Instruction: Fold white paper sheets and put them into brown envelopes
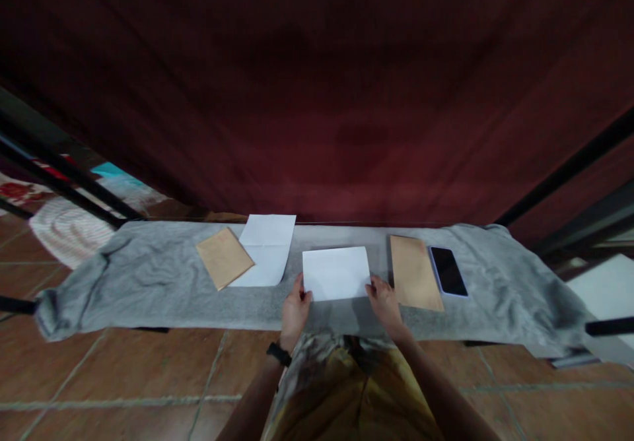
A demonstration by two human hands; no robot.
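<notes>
A folded white sheet of paper [335, 272] lies on the grey cloth [148, 276] in front of me. My left hand [295, 309] pinches its near left corner, and my right hand [382, 299] pinches its near right corner. Both hands have fingers closed on the paper's edge. A black watch sits on my left wrist. To the right of the paper lies a brown envelope [414, 272], and beside that a dark phone [448, 271].
Further left, a second brown envelope [224, 257] partly overlaps another white sheet [265, 248]. A dark red curtain [317, 98] hangs behind the cloth-covered bench. Tiled floor lies below, black metal bars stand at both sides.
</notes>
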